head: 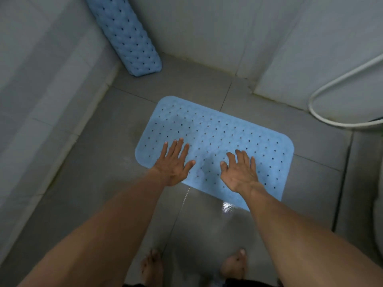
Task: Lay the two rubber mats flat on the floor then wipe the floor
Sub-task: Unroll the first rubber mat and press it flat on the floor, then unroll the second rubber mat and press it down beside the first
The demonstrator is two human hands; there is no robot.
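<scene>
One light blue rubber mat (215, 133) with rows of small holes lies flat on the grey tiled floor (99, 183). My left hand (175, 162) presses on its near left edge with the fingers straight and spread. My right hand (240, 172) presses flat on the near middle of the same mat, fingers spread. A second blue mat (126, 36) stands rolled or folded in the far left corner, leaning against the tiled wall.
Tiled walls close in on the left and at the back. A white hose (323, 90) loops down the right wall. A white fixture (378, 224) shows at the right edge. My bare feet (152, 268) stand on the wet, shiny floor near the bottom.
</scene>
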